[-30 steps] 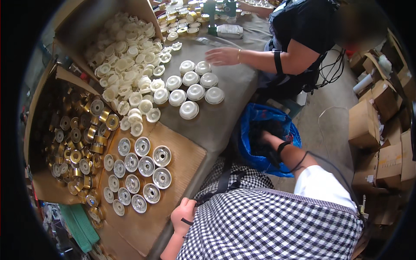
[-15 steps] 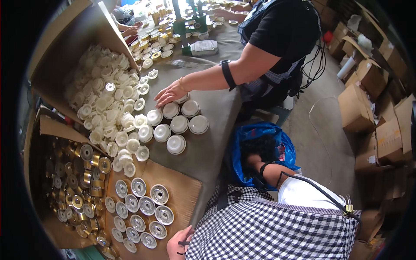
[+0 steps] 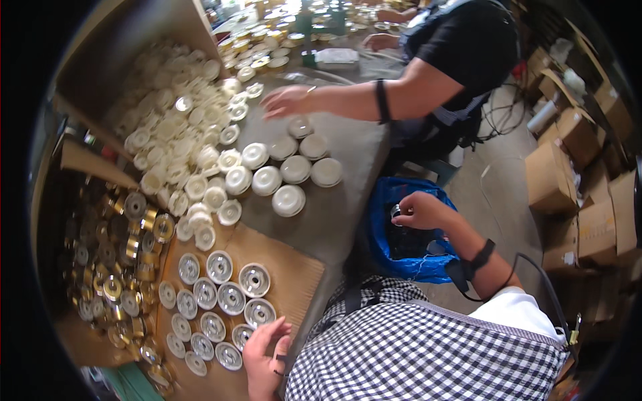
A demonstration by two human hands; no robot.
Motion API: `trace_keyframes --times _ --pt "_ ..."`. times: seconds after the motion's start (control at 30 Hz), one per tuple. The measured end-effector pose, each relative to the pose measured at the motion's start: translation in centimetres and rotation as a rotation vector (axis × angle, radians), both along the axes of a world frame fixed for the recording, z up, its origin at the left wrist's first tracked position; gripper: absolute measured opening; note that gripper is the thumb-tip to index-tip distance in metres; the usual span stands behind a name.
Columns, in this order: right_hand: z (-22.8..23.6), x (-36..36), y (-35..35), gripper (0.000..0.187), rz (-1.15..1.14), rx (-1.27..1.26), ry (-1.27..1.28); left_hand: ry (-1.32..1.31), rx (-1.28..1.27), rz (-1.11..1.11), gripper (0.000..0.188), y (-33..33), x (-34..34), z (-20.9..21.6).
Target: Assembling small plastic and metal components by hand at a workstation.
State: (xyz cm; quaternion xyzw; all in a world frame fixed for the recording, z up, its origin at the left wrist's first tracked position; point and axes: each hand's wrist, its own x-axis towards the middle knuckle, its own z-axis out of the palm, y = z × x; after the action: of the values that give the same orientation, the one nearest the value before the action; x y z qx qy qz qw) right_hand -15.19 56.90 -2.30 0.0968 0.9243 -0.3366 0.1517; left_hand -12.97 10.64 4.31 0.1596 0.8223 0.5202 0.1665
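Observation:
My right hand [image 3: 422, 212] is above a blue plastic bag [image 3: 376, 248], with its fingertips pinching a small shiny ring-like piece [image 3: 396, 215]. Dark contents lie inside the bag; what they are I cannot make out. At the lower middle, my left hand [image 3: 266, 351] has its thumb and fingers apart and holds nothing visible. It reaches the edge of a group of round silver-topped metal cups [image 3: 231, 298], partly covering one. These cups stand in rows on a flat cardboard sheet [image 3: 294, 271].
White plastic caps [image 3: 170, 134] spill from a carton. Below is a box of gold and silver metal cups [image 3: 110, 287]. Several white-topped round pieces [image 3: 289, 200] stand on the grey table [image 3: 334, 224]. A co-worker's hand [image 3: 289, 101] hovers beyond them. Cardboard boxes [image 3: 552, 170] line the right.
My right hand has come up out of the blue bag with the small shiny piece. My left hand has moved up toward the silver-topped cups. The co-worker's hand has lifted off the white-topped pieces.

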Motion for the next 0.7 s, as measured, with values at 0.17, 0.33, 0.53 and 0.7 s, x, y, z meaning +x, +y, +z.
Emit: trace_keyframes --times 0.17,0.33,0.53,0.7 --pt "8.7 -3.0 -12.1 0.024 0.336 -1.07 0.185 -0.191 0.586 0.007 0.08 2.1 -1.1 -0.6" --pt "7.1 -3.2 -23.4 0.021 0.602 -1.35 -0.413 -0.288 0.919 0.076 0.095 1.7 1.0 -0.4" --pt "6.6 -1.8 -30.2 0.026 0.746 -0.973 -0.243 -0.17 0.862 0.437 0.061 -1.2 6.2 -2.5" --pt "7.3 -2.7 -32.7 0.016 1.0 -0.599 0.431 -0.191 0.764 0.543 0.06 -3.0 7.3 -2.8"
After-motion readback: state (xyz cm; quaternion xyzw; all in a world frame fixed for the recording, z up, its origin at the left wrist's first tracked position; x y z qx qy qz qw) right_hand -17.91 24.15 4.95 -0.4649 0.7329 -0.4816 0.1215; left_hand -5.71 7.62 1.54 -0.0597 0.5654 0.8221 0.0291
